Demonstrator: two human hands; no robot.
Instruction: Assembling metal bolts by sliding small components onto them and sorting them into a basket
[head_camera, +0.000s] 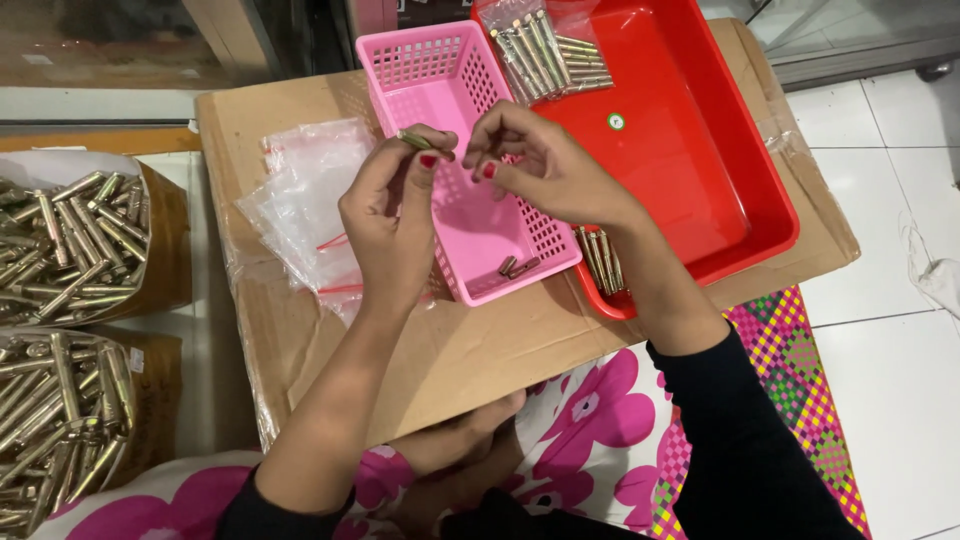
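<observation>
A brass bolt (413, 139) is pinched in the left hand (392, 215), lying crosswise over the pink basket (470, 230), its tip apparently pinched by the nearby right hand (540, 165).

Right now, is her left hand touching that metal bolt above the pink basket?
Touching. The head view shows the left hand pinching the metal bolt between thumb and fingertips, above the pink basket.

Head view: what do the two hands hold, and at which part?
Left hand pinches one end of a small brass-coloured metal bolt; right hand holds nothing visible.
</observation>
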